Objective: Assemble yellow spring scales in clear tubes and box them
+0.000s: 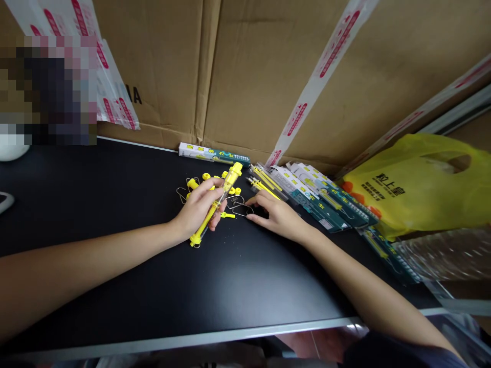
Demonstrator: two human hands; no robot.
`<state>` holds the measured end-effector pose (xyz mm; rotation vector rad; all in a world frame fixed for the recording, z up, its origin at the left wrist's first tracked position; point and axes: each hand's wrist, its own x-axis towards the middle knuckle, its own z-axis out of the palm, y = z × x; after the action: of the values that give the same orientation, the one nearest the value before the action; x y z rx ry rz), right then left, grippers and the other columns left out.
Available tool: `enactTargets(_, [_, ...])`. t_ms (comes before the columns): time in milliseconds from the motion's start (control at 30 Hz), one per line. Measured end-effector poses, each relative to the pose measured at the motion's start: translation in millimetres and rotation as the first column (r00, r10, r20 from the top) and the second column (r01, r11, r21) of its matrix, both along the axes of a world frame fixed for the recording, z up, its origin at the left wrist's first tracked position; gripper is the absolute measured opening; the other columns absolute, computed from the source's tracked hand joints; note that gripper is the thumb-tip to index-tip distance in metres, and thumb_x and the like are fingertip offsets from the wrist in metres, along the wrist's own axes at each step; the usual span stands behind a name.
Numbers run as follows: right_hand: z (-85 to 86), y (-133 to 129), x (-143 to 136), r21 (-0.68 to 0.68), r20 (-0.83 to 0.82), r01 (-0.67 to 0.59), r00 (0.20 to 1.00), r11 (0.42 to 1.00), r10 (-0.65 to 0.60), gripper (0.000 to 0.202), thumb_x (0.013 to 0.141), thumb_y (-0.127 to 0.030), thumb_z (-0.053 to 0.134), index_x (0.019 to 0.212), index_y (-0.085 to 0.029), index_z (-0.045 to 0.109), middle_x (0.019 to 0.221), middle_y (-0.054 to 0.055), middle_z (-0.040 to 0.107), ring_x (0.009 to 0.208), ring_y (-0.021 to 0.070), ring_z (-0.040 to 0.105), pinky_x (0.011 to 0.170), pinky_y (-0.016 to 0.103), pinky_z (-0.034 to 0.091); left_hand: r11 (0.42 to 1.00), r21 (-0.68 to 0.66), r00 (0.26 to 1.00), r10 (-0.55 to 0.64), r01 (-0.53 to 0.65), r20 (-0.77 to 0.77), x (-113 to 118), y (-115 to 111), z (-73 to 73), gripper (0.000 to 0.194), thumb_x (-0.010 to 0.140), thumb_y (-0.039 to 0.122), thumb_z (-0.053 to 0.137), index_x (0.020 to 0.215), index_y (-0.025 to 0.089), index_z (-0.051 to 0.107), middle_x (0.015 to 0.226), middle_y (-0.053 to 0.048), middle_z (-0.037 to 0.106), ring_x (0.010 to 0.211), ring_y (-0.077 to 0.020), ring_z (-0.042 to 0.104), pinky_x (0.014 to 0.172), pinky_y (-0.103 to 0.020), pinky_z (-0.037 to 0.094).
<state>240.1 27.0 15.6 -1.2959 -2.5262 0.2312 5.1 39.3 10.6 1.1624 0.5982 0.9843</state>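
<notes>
Starting at the far left, there's a white object [11, 148] cut off by the edge of the view, sitting on your dark bench [245, 291]. Moving right, loose yellow caps [192, 183] and bent wires lie scattered just beyond your left hand [195, 205], and here's the main action: that grip is wrapped firmly around a clear-and-yellow tube [214, 207], tilted, its top end leaning away from you and to the right. You've got yellow fittings on both ends and a small wire loop at the bottom, so this one looks largely put together. Behind it, a slim printed box [215, 153] lies along the cardboard wall [261, 76].

Across to a wire hook [241, 204], right at the fingertips of your right hand [274, 212]; thumb and forefinger form a narrow grip there, though from this angle you can't tell whether they're pinching the wire. It's off the tube, so that piece remains unattached, along with those loose caps. Next, clear tubes with yellow rods [265, 186] sit beside overlapping printed cartons [318, 197]; whether those are filled doesn't show. At far right, a yellow bag [429, 179] slumps beside them.
</notes>
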Motion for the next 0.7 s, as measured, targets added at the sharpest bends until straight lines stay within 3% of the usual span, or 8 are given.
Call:
enactTargets(167, [-5.3,5,0,-0.006,-0.078,0.042,0.996,0.999,-0.043,0.016,0.093,-0.027,0.049,0.101,-0.018,0.06,0.092,0.006,0.059,0.082,0.0171,0.057,0.074,0.03,0.047,1.0,0.007,1.0,-0.026,0.026,0.002,1,0,0.0,0.014,0.089,0.028,0.044,0.099,0.019,0.045,0.061,0.006,0.052,0.031,-0.0054,0.046,0.03,-0.015,0.037])
enactTargets(333, [-2.9,7,-7,-0.005,-0.033,0.172,0.984,0.985,-0.172,0.003,0.083,-0.021,0.057,0.082,-0.018,0.056,0.081,0.003,0.058,0.072,0.0148,0.053,0.065,0.026,0.042,1.0,0.001,1.0,-0.011,0.011,-0.015,1,0,0.1,0.015,0.089,0.028,0.043,0.101,0.019,0.045,0.061,0.006,0.053,0.03,-0.0056,0.045,0.029,-0.016,0.037])
enactTargets(533, [6.2,5,-8,-0.206,0.017,0.277,0.96,0.939,-0.279,0.001,0.072,-0.017,0.058,0.072,-0.018,0.058,0.066,-0.001,0.057,0.057,0.0108,0.05,0.054,0.023,0.036,1.0,0.008,1.0,-0.009,0.009,-0.017,1,0,-0.4,0.014,0.088,0.029,0.046,0.098,0.02,0.044,0.06,0.007,0.052,0.031,-0.0055,0.045,0.03,-0.016,0.037])
enactTargets(700, [5.1,8,-3,-0.364,-0.241,0.166,0.934,0.917,-0.264,0.005,0.076,-0.021,0.057,0.075,-0.016,0.056,0.066,-0.001,0.059,0.057,0.0099,0.05,0.055,0.023,0.039,1.0,0.001,1.0,-0.013,0.013,-0.017,1,0,-0.2,0.014,0.089,0.029,0.044,0.099,0.02,0.044,0.059,0.007,0.052,0.03,-0.0052,0.045,0.029,-0.015,0.037])
